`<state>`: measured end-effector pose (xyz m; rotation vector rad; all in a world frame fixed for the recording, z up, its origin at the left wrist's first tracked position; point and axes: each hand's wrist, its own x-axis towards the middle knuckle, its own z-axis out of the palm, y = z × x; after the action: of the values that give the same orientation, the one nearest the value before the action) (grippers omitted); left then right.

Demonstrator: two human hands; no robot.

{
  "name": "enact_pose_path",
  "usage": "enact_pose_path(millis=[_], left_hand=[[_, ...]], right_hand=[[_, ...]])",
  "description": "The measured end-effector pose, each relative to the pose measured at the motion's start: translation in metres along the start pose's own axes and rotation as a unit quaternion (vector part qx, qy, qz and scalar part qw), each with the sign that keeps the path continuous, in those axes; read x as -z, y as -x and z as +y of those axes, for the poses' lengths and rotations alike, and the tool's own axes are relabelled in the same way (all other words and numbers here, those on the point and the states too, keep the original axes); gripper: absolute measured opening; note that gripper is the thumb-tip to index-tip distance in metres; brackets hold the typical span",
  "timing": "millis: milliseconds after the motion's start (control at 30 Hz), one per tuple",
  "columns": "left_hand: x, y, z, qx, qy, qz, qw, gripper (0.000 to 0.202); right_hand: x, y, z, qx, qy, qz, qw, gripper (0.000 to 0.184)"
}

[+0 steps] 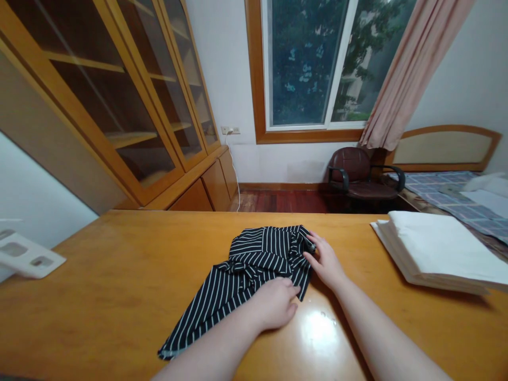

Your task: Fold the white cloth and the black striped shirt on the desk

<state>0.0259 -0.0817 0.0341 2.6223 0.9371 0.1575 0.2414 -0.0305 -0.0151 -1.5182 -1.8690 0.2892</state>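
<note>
Striped cloth [254, 267], ctr frame: prob. soft, light; take by edges. L hand [274, 304] flat on it, R hand [324, 262] pinching edge.

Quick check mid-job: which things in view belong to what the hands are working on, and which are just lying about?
In hand:
striped garment; left hand resting on its near edge; right hand gripping its right edge; table beneath it.

Lying about:
white folded stack on the table's right; white plastic piece at the left edge; armchair; bed.
</note>
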Motion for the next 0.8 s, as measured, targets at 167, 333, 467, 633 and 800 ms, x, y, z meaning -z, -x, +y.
enact_pose_path(millis=[167,333,467,633,800], left_hand=[[0.005,0.002,-0.012,-0.096,0.071,-0.018,0.993,0.026],[0.013,0.008,-0.023,0.007,0.023,0.110,0.994,0.028],[0.019,0.013,-0.042,0.143,-0.062,0.214,0.964,0.066],[0.020,0.011,-0.065,0.200,-0.044,0.150,0.967,0.068],[0.020,0.009,-0.070,0.213,0.093,0.161,0.959,0.050]], right_hand=[[-0.006,0.005,-0.011,0.060,0.043,-0.187,0.980,0.054],[-0.005,0.004,-0.012,0.011,0.076,-0.195,0.978,0.050],[0.004,0.001,-0.019,-0.014,0.102,-0.176,0.979,0.040],[0.013,-0.002,-0.025,-0.001,0.138,-0.166,0.976,0.021],[0.015,0.000,-0.026,-0.010,0.175,-0.152,0.973,0.022]])
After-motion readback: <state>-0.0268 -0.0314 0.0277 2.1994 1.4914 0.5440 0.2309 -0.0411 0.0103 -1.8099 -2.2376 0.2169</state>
